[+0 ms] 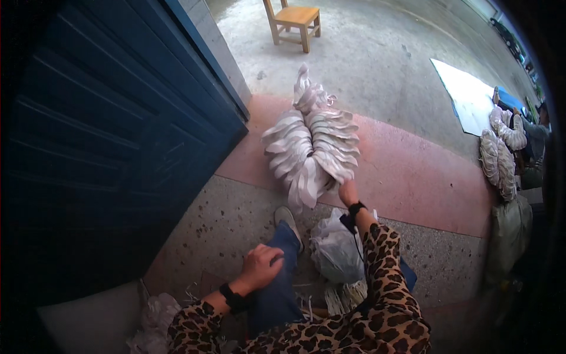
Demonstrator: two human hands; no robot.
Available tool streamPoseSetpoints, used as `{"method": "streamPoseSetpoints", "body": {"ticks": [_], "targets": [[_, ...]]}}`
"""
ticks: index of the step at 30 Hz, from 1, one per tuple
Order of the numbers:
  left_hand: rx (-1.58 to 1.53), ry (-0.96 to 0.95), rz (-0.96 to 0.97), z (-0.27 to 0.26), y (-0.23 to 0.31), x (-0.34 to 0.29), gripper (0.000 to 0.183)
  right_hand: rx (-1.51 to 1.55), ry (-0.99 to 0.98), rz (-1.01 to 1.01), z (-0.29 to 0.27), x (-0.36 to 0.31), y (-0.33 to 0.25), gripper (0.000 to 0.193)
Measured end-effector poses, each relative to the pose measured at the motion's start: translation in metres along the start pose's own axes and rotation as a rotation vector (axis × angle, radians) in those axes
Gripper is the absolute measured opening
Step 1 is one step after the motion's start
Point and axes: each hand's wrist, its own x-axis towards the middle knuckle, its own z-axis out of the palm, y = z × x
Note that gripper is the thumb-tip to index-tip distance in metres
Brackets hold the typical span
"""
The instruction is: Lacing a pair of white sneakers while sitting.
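A large bundle of white, layered, crescent-shaped cloth pieces [312, 138] lies on the floor in front of me, fanned out in two rows with a tied tuft at its far end. My right hand [348, 191] reaches to the bundle's near right edge. Its fingers are closed on the end of one white cloth piece there, partly hidden from view. Over my knee, my left hand [262, 268] hovers or rests with curled fingers, apart from the bundle. Whatever the left palm may hold is hidden.
A clear plastic bag [337, 248] sits beside my right forearm. Pale strips [345, 297] lie below it. To the left stands a dark blue door [118, 135]; a wooden chair [298, 20] is farther off. More white bundles [498, 162], a white sheet [463, 97] and a person [535, 134] are at right.
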Motion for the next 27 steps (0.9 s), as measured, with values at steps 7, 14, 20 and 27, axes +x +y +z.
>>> {"method": "streamPoseSetpoints", "body": {"ticks": [7,14,20,27], "targets": [[0.022,0.025,-0.108,-0.025,0.000,-0.019,0.018,-0.010,0.232,-0.367,-0.205,0.034,-0.212,0.021],[-0.032,-0.034,-0.045,-0.022,-0.024,-0.023,0.053,0.547,0.062,-0.184,-0.319,-0.009,-0.283,0.017],[0.171,0.049,0.440,-0.036,0.016,0.004,0.101,0.422,-0.088,-0.160,-0.334,-0.059,-0.270,0.016],[0.192,0.281,0.667,-0.030,0.094,0.049,0.109,0.224,-0.073,-0.227,-0.322,-0.080,-0.289,0.016]]}}
